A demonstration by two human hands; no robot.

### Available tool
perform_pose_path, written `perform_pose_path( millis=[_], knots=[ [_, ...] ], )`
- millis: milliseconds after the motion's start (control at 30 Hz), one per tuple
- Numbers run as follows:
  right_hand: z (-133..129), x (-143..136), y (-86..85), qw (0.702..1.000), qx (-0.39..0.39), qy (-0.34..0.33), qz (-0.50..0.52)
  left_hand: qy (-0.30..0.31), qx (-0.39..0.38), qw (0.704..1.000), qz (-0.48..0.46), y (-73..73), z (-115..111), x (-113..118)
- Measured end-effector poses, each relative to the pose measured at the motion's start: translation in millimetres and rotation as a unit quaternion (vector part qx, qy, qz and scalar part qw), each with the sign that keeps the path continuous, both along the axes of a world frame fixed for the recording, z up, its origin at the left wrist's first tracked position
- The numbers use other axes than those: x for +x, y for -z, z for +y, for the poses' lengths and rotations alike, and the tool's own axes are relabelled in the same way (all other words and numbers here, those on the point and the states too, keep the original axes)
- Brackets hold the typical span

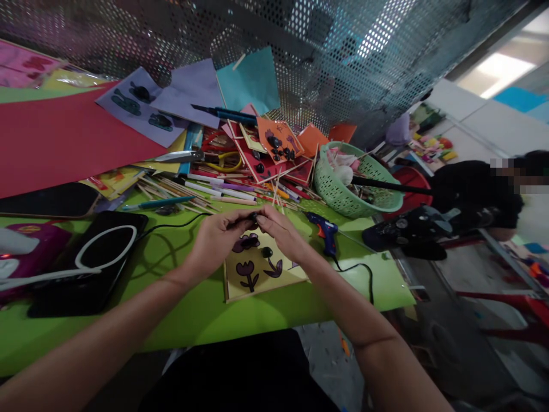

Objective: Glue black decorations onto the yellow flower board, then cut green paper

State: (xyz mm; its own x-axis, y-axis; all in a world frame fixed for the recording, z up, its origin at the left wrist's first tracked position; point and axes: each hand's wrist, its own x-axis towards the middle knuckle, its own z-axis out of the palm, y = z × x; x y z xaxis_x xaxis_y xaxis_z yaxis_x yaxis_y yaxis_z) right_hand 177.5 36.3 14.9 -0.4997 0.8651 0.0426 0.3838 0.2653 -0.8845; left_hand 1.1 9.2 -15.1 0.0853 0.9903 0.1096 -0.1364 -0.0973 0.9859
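The yellow card (pixel 262 289), marked with dark flower shapes and a round black bead (pixel 267 252), lies on the green worktop (pixel 184 320); above its far edge the left hand (pixel 213 236) and right hand (pixel 281 232) meet, the fingers of both drawn narrow around a small dark piece (pixel 254 217); what that piece is, I cannot tell, as the fingers hide most of it; the hands also cover the card's far part, and the right wrist crosses its right side.

Right of the card, close beside the right forearm, lies a blue glue gun (pixel 328 230); farther right and beyond stands a green basket (pixel 334 191); beyond the card are pens (pixel 203 188), thin sticks (pixel 180 193), yellow-handled scissors (pixel 229 161) and an orange card (pixel 266 133), heaped tightly; well left of the card sits a black slab (pixel 86 294) under a looped white cable (pixel 55 274), with a dark cord (pixel 174 225) running toward the left hand.
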Motion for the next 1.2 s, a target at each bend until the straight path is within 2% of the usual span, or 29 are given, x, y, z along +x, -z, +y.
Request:
perform_pose_path(
  millis=[367,567,800,1067,1200],
  knots=[
    [1.5,-0.7,4.0,1.0,0.022,0.005,-0.016,-0.01,0.004,1.0,0.003,2.0,-0.4,-0.7],
    [1.4,0.7,3.0,1.0,0.018,0.002,-0.021,0.006,0.005,1.0,-0.012,-1.2,0.2,-0.5],
    [1.0,-2.0,1.8,0.999,0.026,0.004,-0.033,-0.01,0.013,1.0,0.015,-0.9,-1.1,-1.4],
    [1.8,0.5,6.4,0.996,0.06,0.007,-0.067,0.003,0.008,1.0,0.0,1.6,1.9,0.2],
    [0.0,-0.9,5.2,0.991,0.093,0.012,-0.1,-0.011,0.017,0.999,0.032,3.6,0.4,-0.4]
  ],
)
